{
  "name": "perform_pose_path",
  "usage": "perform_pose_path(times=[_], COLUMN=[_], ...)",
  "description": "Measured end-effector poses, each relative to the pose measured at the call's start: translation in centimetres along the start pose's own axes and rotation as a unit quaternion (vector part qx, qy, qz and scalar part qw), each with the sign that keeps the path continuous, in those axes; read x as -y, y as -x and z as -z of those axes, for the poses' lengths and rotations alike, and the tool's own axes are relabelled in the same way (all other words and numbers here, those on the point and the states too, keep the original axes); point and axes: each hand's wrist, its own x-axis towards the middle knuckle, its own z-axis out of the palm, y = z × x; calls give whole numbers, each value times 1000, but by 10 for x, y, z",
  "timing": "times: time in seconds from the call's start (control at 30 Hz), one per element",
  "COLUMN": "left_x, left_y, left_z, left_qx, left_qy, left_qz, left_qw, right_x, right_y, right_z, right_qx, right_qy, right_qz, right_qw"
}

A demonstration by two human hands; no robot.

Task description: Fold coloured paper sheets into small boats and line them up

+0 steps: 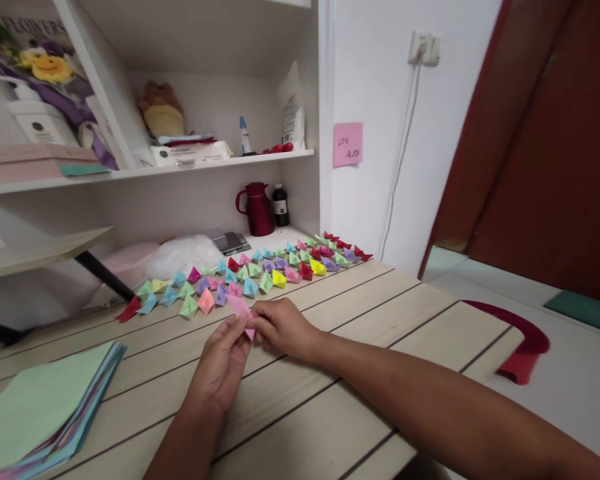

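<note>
Between my two hands is a small piece of folded pink paper (239,306), held just above the striped wooden table. My left hand (226,353) pinches it from the left and below, thumb on top. From the right, my right hand (283,327) grips its edge with curled fingers. The fingers hide part of the paper, so its full shape does not show. Beyond my hands, rows of small folded paper boats (250,287) in many colours stand on the table. A stack of coloured paper sheets (55,400), pale green on top, lies at the left.
Behind the boats, a white shelf (230,162) holds a plush toy, bottles and boxes. Below it stand a dark red jug (259,210) and a dark bottle (281,205). A black-legged stand (103,273) is at the left. A red stool (523,340) sits beyond the table's right edge.
</note>
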Motion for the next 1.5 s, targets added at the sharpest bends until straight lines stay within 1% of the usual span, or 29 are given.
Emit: perform_pose_path(times=[0.07, 0.17, 0.3, 0.4, 0.53, 0.67, 0.7, 0.73, 0.77, 0.8, 0.83, 0.9, 0.97, 1.03, 1.13, 1.2, 1.3, 1.37, 1.43, 1.5], left_x=[-1, -3, -6, -8, -11, -11, -10, -10, -10, -10, -9, -9, -8, -6, -2, 1, 2, 2, 1, -1], left_y=[0, 1, 1, 0, -1, 1, 1, 2, 2, 3, 3, 2, 2, 2, 3, 4, 6, 8, 8, 7], left_z=[-2, -4, -6, -6, -7, -11, -11, -12, -12, -12, -12, -11, -8, -6, -3, -2, -4, -4, -4, -1], left_qx=[2, -25, -45, -54, -64, -74, -74, -72, -65, -62, -64, -67, -59, -36, -1, 6, 10, 8, -3, -24], left_qy=[-8, -13, -7, -8, -28, -29, -26, -22, -19, -17, -12, -11, -25, -68, -171, -215, -243, -273, -316, -373], left_qz=[5, 8, 13, 18, 8, 0, 0, 1, 3, 6, 7, 4, -2, -7, -15, -18, -28, -43, -66, -95], left_qw=[1000, 1000, 999, 998, 998, 997, 997, 997, 998, 998, 998, 998, 998, 997, 985, 976, 969, 961, 947, 923], right_x=[2, 2, -2, -4, -4, -8, -10, -12, -14, -16, -17, -18, -15, -12, -9, -8, -6, -6, -8, -11], right_y=[0, -1, -5, -6, -6, -5, -5, -6, -6, -6, -6, -6, -5, -4, -5, -6, -6, -6, -6, -6], right_z=[2, 4, 5, 5, 11, 14, 14, 13, 11, 10, 9, 7, 8, 9, 12, 13, 13, 11, 9, 6], right_qx=[6, 16, 14, 26, 66, 17, 14, 25, 33, 26, 15, 9, 10, 6, -29, -52, -66, -69, -58, -37], right_qy=[30, 92, 191, 194, 89, -46, -100, -165, -232, -280, -311, -332, -311, -268, -166, -113, -84, -78, -67, -54], right_qz=[1, 6, 24, 26, -12, -24, -31, -40, -47, -54, -58, -54, -32, -11, 8, 23, 40, 38, 20, 3], right_qw=[1000, 996, 981, 980, 994, 998, 994, 985, 971, 958, 948, 942, 950, 963, 986, 992, 993, 994, 996, 998])
